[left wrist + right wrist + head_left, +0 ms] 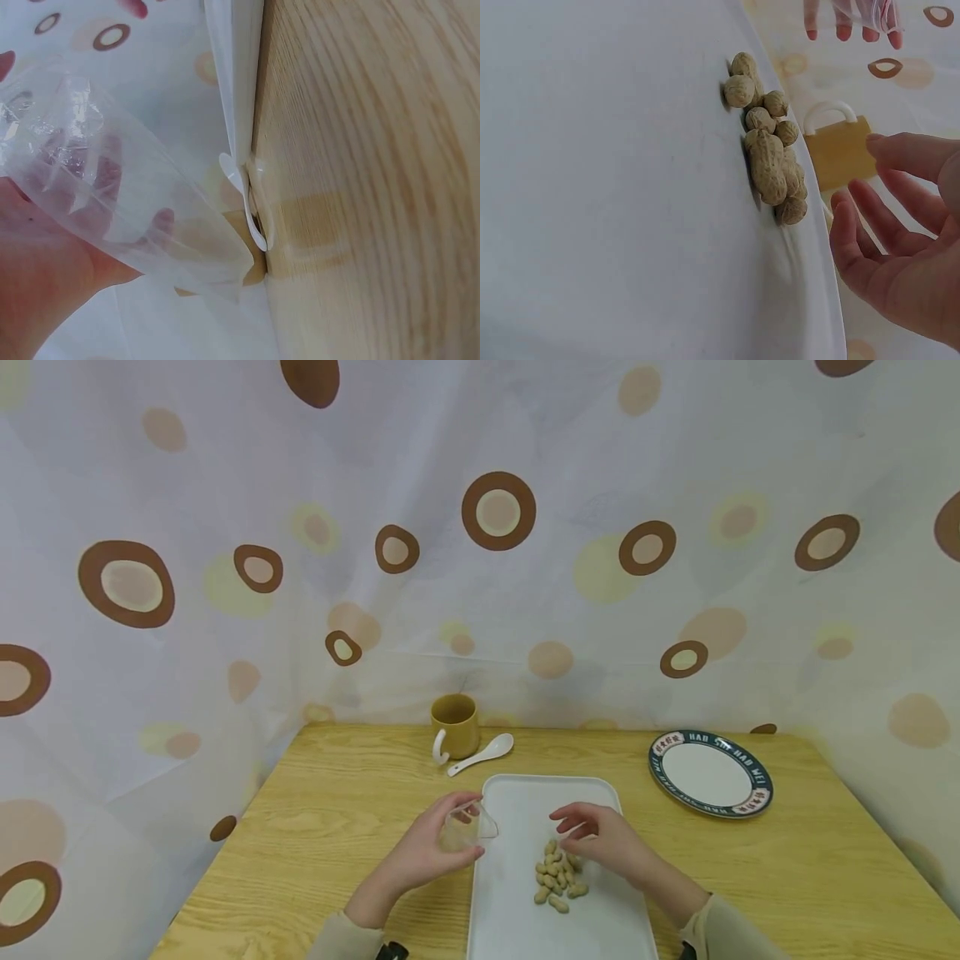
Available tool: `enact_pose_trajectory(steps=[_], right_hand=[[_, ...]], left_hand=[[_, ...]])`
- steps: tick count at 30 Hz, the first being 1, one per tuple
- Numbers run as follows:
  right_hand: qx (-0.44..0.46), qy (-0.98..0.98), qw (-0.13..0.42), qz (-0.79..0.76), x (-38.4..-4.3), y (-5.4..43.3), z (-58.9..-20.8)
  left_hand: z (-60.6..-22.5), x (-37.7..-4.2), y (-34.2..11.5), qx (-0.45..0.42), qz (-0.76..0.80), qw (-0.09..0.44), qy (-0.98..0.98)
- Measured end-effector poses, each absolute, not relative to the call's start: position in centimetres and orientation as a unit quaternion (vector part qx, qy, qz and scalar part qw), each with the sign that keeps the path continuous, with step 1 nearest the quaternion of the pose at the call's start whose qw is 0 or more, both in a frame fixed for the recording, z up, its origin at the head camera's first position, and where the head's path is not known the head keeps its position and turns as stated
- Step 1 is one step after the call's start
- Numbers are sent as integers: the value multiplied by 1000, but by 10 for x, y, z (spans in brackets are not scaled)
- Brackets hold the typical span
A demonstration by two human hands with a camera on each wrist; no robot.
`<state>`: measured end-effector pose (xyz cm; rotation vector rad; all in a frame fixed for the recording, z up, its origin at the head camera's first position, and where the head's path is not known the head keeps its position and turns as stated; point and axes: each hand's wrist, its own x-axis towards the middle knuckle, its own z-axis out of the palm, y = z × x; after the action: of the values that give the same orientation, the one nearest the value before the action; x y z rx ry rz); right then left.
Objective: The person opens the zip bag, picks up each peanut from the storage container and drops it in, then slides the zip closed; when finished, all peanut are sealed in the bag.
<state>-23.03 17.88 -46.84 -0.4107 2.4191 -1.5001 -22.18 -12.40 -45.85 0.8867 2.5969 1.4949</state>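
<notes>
My left hand [427, 853] is at the left edge of a white tray [517, 810], its fingers and thumb curved round a clear plastic bag [459, 832]. In the left wrist view the bag [142, 195] looks thin and crinkled, and fingers show through it. Several unshelled peanuts [553, 878] lie in a loose pile on the tray. Just above and to the right of them hovers my right hand [611, 842], fingers loosely bent and apart. From the right wrist camera, nothing shows between that hand's thumb and fingers [889, 225], and the peanuts [769, 165] lie apart from it.
Behind the tray stand a yellow mug [455, 727] with a white handle and a white spoon [483, 753] lying beside it. A dark-rimmed plate [708, 774] lies at the back right of the wooden table [337, 793]. A patterned cloth [420, 610] hangs behind.
</notes>
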Motion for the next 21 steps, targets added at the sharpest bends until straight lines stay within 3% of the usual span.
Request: enact_pose_trajectory(steps=[21], right_hand=[[-186, 893, 113, -394, -224, 181, -485]], left_hand=[[-456, -223, -122, 292, 473, 22, 831]])
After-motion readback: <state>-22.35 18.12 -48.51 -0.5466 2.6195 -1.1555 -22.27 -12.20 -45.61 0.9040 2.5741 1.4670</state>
